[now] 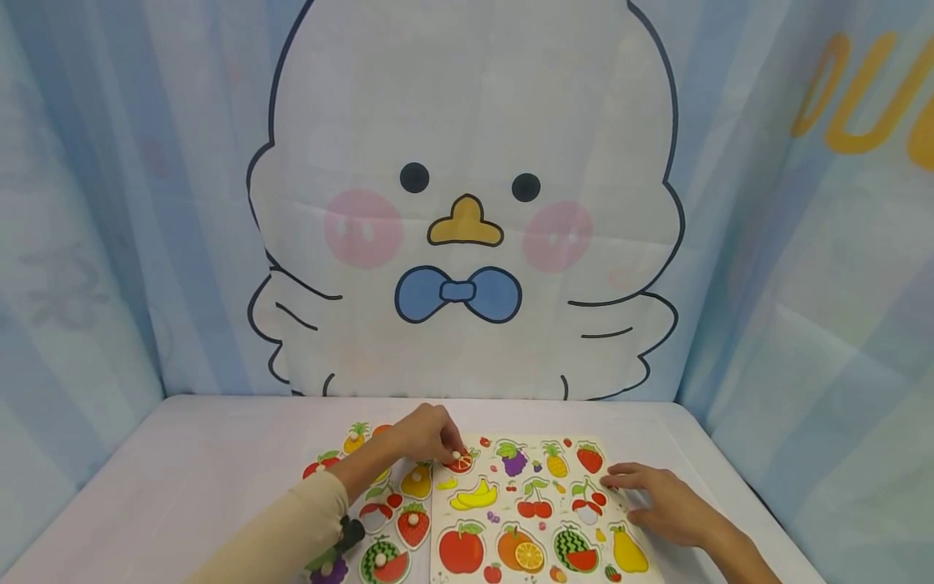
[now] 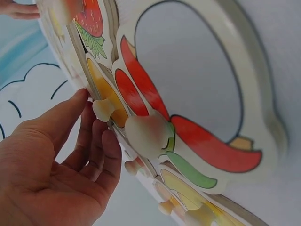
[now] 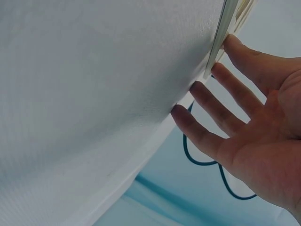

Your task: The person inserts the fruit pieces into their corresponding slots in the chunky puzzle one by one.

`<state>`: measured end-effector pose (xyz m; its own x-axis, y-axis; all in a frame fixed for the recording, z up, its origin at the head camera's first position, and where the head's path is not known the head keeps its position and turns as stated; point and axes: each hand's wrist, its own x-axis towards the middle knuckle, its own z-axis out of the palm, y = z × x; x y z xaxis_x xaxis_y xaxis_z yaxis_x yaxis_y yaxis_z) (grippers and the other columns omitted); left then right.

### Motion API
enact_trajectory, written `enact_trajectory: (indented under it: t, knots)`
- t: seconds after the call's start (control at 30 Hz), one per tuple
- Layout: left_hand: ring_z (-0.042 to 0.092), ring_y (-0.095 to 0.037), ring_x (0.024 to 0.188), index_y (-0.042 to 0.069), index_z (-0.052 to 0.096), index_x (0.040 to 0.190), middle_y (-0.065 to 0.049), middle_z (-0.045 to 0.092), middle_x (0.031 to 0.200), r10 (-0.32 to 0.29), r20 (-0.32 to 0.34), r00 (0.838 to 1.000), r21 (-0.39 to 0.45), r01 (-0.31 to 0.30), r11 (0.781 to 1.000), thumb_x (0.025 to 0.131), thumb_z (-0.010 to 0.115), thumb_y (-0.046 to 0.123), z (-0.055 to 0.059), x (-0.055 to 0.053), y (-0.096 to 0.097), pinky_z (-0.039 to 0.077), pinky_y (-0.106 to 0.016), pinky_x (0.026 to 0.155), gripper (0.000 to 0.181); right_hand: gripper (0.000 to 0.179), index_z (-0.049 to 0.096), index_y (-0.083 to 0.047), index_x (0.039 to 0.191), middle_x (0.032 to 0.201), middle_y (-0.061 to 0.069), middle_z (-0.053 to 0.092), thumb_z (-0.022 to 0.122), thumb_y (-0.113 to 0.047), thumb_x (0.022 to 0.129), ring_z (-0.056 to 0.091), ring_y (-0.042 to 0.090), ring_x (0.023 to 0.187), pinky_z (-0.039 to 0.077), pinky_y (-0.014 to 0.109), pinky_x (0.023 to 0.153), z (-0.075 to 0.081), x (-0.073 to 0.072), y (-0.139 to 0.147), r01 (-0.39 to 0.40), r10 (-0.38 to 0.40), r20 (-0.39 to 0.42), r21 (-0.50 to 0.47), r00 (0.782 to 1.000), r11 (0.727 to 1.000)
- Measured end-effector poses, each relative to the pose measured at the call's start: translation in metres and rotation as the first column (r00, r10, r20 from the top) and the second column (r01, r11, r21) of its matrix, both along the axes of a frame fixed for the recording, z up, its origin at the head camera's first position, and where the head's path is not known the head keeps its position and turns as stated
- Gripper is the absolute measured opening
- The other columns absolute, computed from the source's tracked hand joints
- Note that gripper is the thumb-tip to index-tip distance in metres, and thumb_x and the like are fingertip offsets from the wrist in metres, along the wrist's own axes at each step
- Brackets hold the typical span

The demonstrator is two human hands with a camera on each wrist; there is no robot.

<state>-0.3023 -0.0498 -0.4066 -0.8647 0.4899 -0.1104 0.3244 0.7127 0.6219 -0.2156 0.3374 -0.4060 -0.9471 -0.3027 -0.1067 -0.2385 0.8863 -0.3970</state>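
And here's the left hand [image 1: 426, 436], fingertips down at the board's near-side corner to its left, thumb and finger pinching the knob [image 1: 456, 456] of a red slice [image 1: 463, 465]! That slice sits right under the left hand, over the board [image 1: 562, 509]. Across to the right hand [image 1: 664, 501], and its grip is loose: fingers stretched out, tips touching the board's far right edge, holding nothing. Between the two hands run pictures of grapes [image 1: 514, 459], a pineapple [image 1: 556, 461] and a strawberry [image 1: 589, 458]; below the left hand lie bananas [image 1: 477, 495], and an apple [image 1: 461, 550] further down. Just below the right hand, a pear [image 1: 629, 551]! Now left of the left hand, knobbed loose pieces crowd the bench [image 1: 219, 454] around the sleeve [image 1: 310, 519]: a yellow pear [image 1: 416, 483], a loose strawberry [image 1: 414, 529], a watermelon [image 1: 394, 568]. In the left wrist view, knobs stand before those left fingers, so part of the pinch is hidden. Well beyond both hands hangs a cloth [image 1: 467, 349] with a blue bow tie [image 1: 457, 292].
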Motion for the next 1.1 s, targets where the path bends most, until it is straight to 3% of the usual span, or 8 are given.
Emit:
enact_trajectory:
  t: [0.63,0.87,1.1]
  knots:
    - [0.058,-0.016,0.080,0.018,0.080,0.106,0.002,0.065,0.090,-0.052,-0.031,0.998,0.006,0.052,0.999,0.089,0.082,0.009,0.000,0.007,-0.014,0.054,-0.026,0.069,0.020,0.046,0.075,-0.016,0.126,0.141,0.011,0.064,0.083,-0.004,0.083,0.056,0.043,0.131,0.043,0.069,0.107,0.000,0.001,-0.002,0.004,-0.004,-0.008,0.001,1.000,1.000]
    - [0.057,-0.016,0.082,0.020,0.079,0.102,0.003,0.066,0.090,-0.048,-0.031,0.998,0.002,0.048,0.999,0.088,0.083,0.011,0.002,0.016,-0.022,0.054,-0.027,0.068,0.017,0.046,0.075,-0.017,0.126,0.141,0.009,0.064,0.083,-0.004,0.083,0.056,0.043,0.132,0.043,0.068,0.107,0.001,0.000,-0.003,0.022,-0.022,-0.002,0.006,1.000,1.000]
    - [0.056,-0.014,0.075,0.020,0.078,0.092,0.007,0.065,0.082,-0.090,-0.034,0.995,0.022,0.091,0.996,0.089,0.082,0.010,0.005,0.029,-0.035,0.050,-0.025,0.064,0.011,0.046,0.076,-0.018,0.126,0.141,0.010,0.064,0.083,-0.004,0.083,0.056,0.043,0.132,0.043,0.069,0.107,0.000,-0.001,-0.002,0.030,-0.030,0.008,0.008,1.000,1.000]
